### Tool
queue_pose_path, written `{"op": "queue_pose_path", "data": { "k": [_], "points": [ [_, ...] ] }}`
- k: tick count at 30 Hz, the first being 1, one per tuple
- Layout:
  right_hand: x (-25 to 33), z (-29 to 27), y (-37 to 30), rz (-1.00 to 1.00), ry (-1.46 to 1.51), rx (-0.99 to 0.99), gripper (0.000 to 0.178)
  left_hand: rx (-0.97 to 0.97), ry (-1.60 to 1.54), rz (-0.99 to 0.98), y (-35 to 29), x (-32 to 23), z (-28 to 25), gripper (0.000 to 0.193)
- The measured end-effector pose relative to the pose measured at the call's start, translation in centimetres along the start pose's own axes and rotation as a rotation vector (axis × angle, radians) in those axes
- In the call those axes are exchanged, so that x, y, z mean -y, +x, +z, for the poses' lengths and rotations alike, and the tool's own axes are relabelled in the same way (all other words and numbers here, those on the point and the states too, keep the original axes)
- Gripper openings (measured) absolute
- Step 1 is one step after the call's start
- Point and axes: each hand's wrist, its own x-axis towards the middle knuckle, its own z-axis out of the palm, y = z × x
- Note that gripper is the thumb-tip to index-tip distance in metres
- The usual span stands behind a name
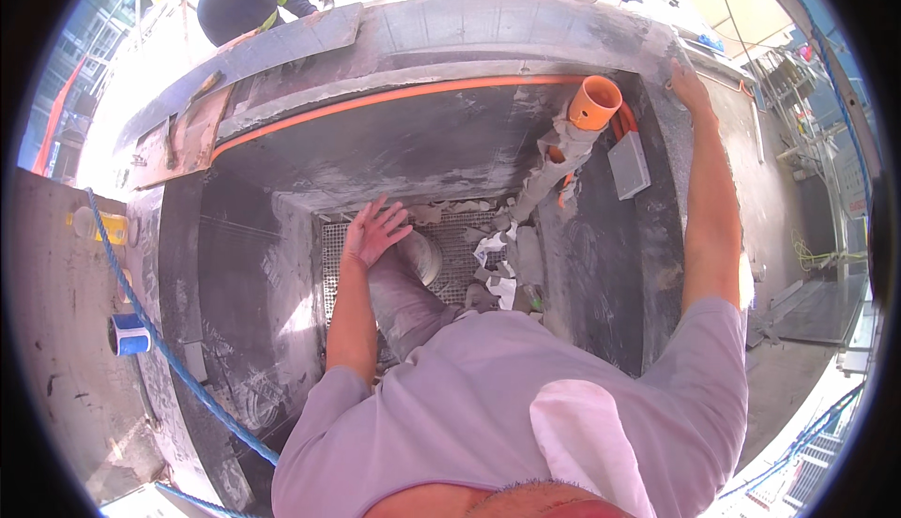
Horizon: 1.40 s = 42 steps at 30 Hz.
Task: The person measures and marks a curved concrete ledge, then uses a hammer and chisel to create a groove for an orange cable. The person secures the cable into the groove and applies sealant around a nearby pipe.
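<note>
I am inside a dark-walled pit point(375, 143). My left hand point(378, 230) is in the air above my bent leg, its fingers spread and nothing in them. My right hand point(692, 88) rests on the top of the pit wall at the far right corner, that arm stretched along the right side. Its fingers show only in part and look extended. Left of it, an orange pipe point(595, 103) with an open end stands upright in a cement-smeared sleeve. A grey block point(629, 165) leans on the wall beside the pipe.
A thin orange conduit point(394, 101) runs along the far wall. Rubble point(502, 265) and mesh point(335, 255) cover the floor. Tools lie on a board point(200, 147) at the far left corner. A blue rope point(178, 368) crosses the left side. Another person point(246, 2) is beyond the far edge.
</note>
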Motion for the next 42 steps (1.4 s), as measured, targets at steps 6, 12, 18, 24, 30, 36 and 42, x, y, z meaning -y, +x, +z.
{"op": "queue_pose_path", "data": {
  "k": [6,12,18,24,30,36,42],
  "points": [
    [6.5,0.3,-3.4,0.136,-0.265,-0.021,0.076,0.008,-0.05,-0.065,-0.7,0.3,-0.5,0.082],
    [8.2,-0.3,-6.2,0.136,-0.28,-0.08,0.074,0.06,-0.09,-0.102,-1.1,0.9,-0.5,0.076],
    [6.8,0.0,-5.4,0.166,-0.305,-0.114,0.071,0.1,-0.088,-0.117,-0.6,2.0,0.4,0.074],
    [8.5,0.1,-5.7,0.172,-0.292,-0.083,0.07,0.094,-0.046,-0.101,-1.0,2.5,0.5,0.077],
    [3.5,0.4,-4.0,0.167,-0.302,-0.185,0.071,0.108,-0.048,-0.149,0.1,2.9,2.1,0.072],
    [6.9,0.1,-5.3,0.181,-0.343,-0.09,0.075,0.108,-0.054,-0.115,-0.6,2.8,0.4,0.078],
    [8.4,-0.1,-7.1,0.164,-0.285,-0.097,0.075,0.092,-0.055,-0.116,-0.2,3.1,-0.5,0.078]
  ]
}}
